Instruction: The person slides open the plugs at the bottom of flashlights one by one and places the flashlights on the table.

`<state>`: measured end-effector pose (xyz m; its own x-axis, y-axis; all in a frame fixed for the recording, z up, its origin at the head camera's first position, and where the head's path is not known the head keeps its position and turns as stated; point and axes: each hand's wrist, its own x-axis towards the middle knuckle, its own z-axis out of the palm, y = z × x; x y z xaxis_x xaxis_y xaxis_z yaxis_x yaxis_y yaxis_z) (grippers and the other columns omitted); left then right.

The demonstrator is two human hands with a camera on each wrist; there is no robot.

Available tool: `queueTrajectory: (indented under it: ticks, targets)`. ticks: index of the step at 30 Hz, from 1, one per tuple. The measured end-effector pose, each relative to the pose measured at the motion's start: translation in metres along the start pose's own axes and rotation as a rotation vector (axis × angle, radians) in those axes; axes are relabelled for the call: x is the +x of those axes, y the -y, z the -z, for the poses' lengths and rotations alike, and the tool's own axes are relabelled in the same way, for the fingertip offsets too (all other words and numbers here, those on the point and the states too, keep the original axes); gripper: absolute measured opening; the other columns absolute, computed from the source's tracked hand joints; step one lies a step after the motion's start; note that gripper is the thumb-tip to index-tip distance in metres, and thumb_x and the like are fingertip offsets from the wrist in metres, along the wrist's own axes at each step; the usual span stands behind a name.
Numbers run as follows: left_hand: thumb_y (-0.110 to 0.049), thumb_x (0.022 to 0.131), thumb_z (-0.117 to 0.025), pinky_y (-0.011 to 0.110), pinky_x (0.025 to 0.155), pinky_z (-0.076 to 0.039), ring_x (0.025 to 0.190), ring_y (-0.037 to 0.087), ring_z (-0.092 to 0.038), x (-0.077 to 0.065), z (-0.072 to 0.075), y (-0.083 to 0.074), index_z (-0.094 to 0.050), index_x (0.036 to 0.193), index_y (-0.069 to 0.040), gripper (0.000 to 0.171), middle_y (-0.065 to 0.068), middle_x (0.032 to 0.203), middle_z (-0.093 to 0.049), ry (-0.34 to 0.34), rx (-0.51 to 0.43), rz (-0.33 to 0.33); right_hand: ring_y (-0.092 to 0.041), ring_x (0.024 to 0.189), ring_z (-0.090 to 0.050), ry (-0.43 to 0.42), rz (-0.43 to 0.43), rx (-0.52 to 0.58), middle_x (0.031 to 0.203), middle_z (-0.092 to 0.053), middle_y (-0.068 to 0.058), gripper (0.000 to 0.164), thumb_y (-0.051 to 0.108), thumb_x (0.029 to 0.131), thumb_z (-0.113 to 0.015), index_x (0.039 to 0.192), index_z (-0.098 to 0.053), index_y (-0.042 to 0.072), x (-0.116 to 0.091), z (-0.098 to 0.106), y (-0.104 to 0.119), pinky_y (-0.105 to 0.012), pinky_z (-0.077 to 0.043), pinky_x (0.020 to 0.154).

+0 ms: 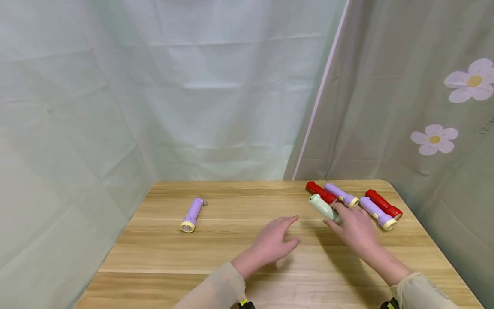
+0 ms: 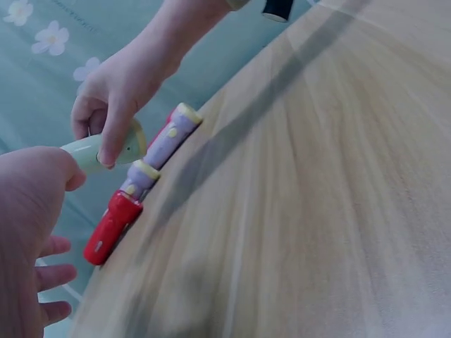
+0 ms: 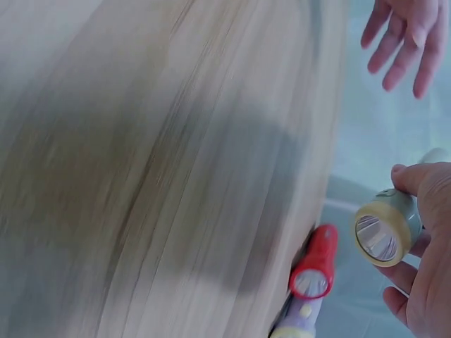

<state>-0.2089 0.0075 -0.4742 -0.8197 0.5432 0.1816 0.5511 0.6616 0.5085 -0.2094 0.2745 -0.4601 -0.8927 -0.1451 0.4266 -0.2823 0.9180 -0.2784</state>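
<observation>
A pale green flashlight [image 1: 322, 206] with a cream rim is gripped by my right hand [image 1: 356, 228], thumb on one side and fingers on the other. Its lamp end [image 3: 380, 234] faces the right wrist camera, while the hand hides that end in the head view. Held up over the table, it overlaps the red flashlight behind it. My left hand [image 1: 272, 241] is to its left, thumb and fingers spread and holding nothing. In the left wrist view, the left hand [image 2: 32, 204] overlaps the flashlight's tail end.
On the wooden table [image 1: 247, 197], two red flashlights [image 1: 384, 204] and two purple ones [image 1: 377, 213] lie grouped at the back right. Another purple flashlight [image 1: 193, 214] lies at the left with a small tab sticking out. Curtains [image 1: 231, 107] hang behind the table.
</observation>
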Motion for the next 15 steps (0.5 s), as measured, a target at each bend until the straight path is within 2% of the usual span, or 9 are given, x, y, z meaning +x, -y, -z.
queueTrajectory:
  ticks: [5, 9, 15]
  targets:
    - [-0.043, 0.1, -0.06, 0.047, 0.109, -0.042, 0.136, 0.022, -0.051, 0.0, 0.007, 0.005, -0.045, 0.155, -0.022, 0.061, 0.0, 0.148, -0.054, -0.062, -0.155, 0.096, -0.026, 0.081, -0.061, -0.03, 0.001, 0.049, 0.094, -0.069, -0.005, 0.046, 0.031, 0.082, -0.087, 0.118, -0.068, 0.009, 0.001, -0.008, 0.016, -0.052, -0.04, 0.082]
    - [-0.044, 0.1, -0.061, 0.049, 0.105, -0.046, 0.13, 0.02, -0.055, -0.001, 0.013, 0.008, -0.045, 0.155, -0.023, 0.061, -0.002, 0.143, -0.058, -0.129, -0.261, 0.157, -0.031, 0.089, -0.063, -0.032, -0.003, 0.084, 0.095, -0.071, -0.007, 0.051, 0.031, 0.083, -0.086, 0.124, -0.067, 0.007, 0.002, -0.013, 0.029, -0.056, -0.042, 0.088]
    - [-0.042, 0.098, -0.064, 0.049, 0.103, -0.047, 0.126, 0.019, -0.057, 0.0, 0.018, 0.012, -0.043, 0.155, -0.021, 0.064, -0.004, 0.138, -0.062, -0.222, -0.36, 0.192, -0.025, 0.081, -0.065, -0.064, 0.024, 0.109, 0.092, -0.071, -0.005, 0.05, 0.031, 0.083, -0.087, 0.122, -0.067, 0.008, 0.005, -0.022, 0.047, -0.053, -0.042, 0.09]
